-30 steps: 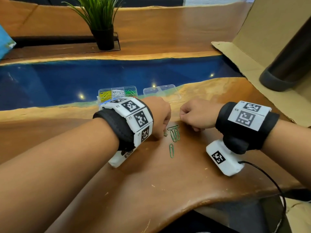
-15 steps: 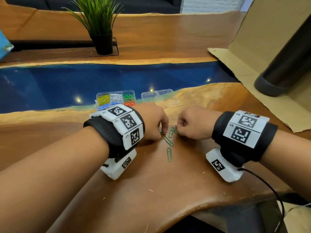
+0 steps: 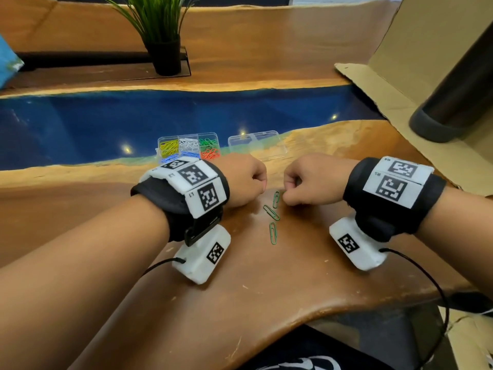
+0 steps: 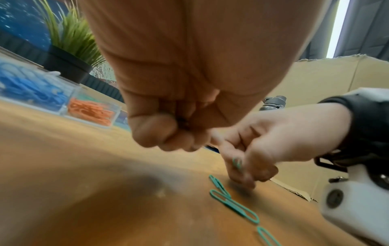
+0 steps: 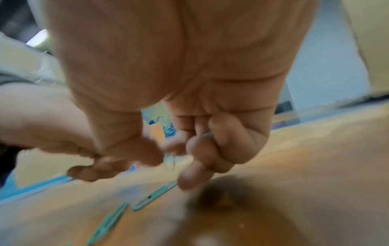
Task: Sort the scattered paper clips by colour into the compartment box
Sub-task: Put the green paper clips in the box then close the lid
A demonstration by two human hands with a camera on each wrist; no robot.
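Both hands sit low over the wooden counter point(image 3: 266, 284), knuckles up and close together but apart, because the last loose green paper clips point(image 3: 271, 212) lie in the small gap between them. The right hand point(image 3: 312, 180) has its fingers curled and pinches a green clip between thumb and fingertips, as the left wrist view shows point(image 4: 237, 164); keeping it tucked there probably lets that hand gather more before making the trip. The left hand point(image 3: 244, 180) is curled into a tight fist; the left wrist view shows something dark inside the fold, but whether that is a clip cannot be told. Three green clips rest flat on the counter, the farthest one right by the right fingertips. The compartment box point(image 3: 188, 148) stands open just beyond the left wrist, its cells already holding yellow, white, green, blue and orange-red clips, and its clear lid point(image 3: 257, 145) lies beside it, out of the way.
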